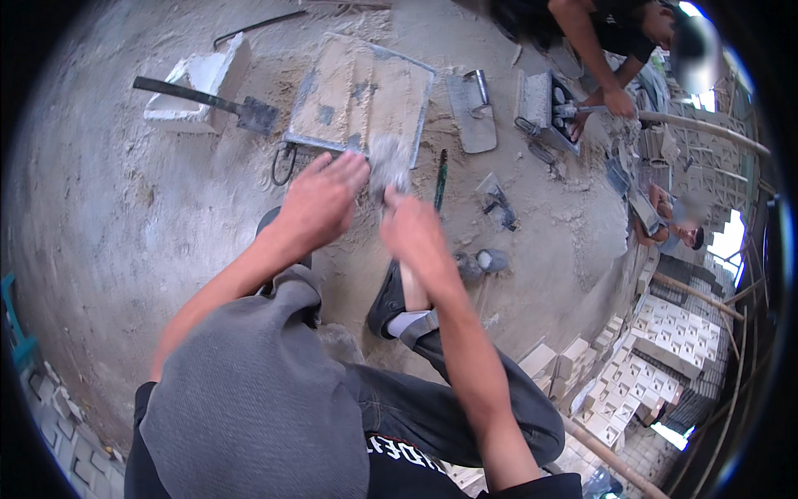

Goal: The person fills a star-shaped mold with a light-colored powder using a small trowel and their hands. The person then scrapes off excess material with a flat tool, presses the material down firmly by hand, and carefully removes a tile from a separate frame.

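Directly ahead on the ground lies a square, metal-edged mould (312,91) spread with sandy beige powder in ridges. My left hand (322,195) reaches to its near edge, fingers stretched out and holding nothing. Beside it, my right hand (413,229) is closed around a grey-white, brush-like tool (387,162). Motion smears this tool, so its exact kind is unclear; its head lies over the mould's near right corner. A dark wire loop (283,165) sits at the mould's near left corner. Close to my right hand lies a thin green-black rod (441,176).
A flat metal trowel (474,125) lies right of the mould. On the left, a dark-handled scraper (256,115) rests against a broken white block (234,71). A small metal tool (496,204) lies farther right. A co-worker's hands (617,101) work at a grey box mould (536,104). Patterned blocks (677,333) are stacked at right.
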Demonstrator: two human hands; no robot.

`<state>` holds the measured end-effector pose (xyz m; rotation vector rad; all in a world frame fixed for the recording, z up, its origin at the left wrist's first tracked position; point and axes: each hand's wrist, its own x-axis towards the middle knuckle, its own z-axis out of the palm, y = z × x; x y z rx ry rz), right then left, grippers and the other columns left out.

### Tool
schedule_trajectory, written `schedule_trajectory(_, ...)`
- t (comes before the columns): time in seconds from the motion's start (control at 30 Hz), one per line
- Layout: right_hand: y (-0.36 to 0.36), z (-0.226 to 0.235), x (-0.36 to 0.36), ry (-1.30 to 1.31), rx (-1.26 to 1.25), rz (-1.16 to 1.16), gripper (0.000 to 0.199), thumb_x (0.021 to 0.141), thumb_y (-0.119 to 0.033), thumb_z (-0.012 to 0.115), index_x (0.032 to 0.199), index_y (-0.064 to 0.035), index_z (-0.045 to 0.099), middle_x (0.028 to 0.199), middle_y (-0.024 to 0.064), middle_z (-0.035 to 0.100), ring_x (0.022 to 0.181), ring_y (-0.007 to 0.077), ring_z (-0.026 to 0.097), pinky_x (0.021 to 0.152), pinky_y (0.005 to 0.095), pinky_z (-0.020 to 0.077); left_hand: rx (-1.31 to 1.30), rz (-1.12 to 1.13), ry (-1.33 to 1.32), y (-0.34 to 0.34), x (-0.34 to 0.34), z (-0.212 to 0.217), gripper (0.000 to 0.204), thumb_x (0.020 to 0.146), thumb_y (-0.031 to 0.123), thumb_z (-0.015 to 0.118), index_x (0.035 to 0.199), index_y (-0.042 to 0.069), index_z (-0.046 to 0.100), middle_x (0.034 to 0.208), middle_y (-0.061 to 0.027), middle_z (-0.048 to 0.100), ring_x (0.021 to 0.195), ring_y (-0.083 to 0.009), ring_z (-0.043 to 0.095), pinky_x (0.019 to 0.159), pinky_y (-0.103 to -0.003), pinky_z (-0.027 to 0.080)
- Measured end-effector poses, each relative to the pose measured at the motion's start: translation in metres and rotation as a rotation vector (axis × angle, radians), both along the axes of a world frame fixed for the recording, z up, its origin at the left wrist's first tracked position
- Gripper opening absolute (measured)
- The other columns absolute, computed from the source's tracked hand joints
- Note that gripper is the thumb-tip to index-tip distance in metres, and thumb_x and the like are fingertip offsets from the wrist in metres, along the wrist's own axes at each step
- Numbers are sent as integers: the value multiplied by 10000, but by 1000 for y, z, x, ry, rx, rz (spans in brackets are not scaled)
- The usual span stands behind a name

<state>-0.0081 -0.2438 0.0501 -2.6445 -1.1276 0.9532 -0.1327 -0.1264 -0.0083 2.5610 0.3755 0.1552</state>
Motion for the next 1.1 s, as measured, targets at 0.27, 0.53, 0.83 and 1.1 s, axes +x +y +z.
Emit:
schedule_trajectory(0.27, 144, -45, 97, -74, -65, 97, 274, 825, -102, 574, 1024, 42, 696, 1034, 299, 677, 1023, 420, 665, 884, 457, 548, -50, 308, -50, 26, -7, -31, 483, 907, 126, 529, 1368, -13, 491, 1430, -217, 487, 1363, -350, 427, 1146, -452, 317)
schedule_trajectory(0.53, 117, -39, 40, 63, -236, 75, 298, 824, -97, 588, 1067, 50, 679, 1102, 296, 663, 1045, 423, 658, 895, 464, 540, 79, 486, -217, 74, 0, -75, 596, 884, 159, 563, 1430, -15, 400, 1479, -249, 413, 1371, -373, 406, 1140, -446, 319)
schedule_trajectory(0.83, 8, -39, -15, 54, -115, 64, 223, 836, -71, 508, 947, 48, 660, 994, 320, 664, 943, 477, 654, 868, 531, 521, 8, 511, -280, 92, 24, -93, 552, 888, 126, 530, 1401, -44, 415, 1449, -287, 430, 1339, -401, 435, 1120, -438, 346)
schedule_trajectory(1.1, 86, -12, 38, -102, -68, 223, 246, 819, -106, 560, 966, 28, 704, 981, 292, 679, 952, 437, 668, 859, 489, 541, -413, 646, -273, 69, 3, -95, 496, 985, 201, 432, 1418, -42, 411, 1411, -298, 471, 1330, -401, 451, 1117, -406, 338)
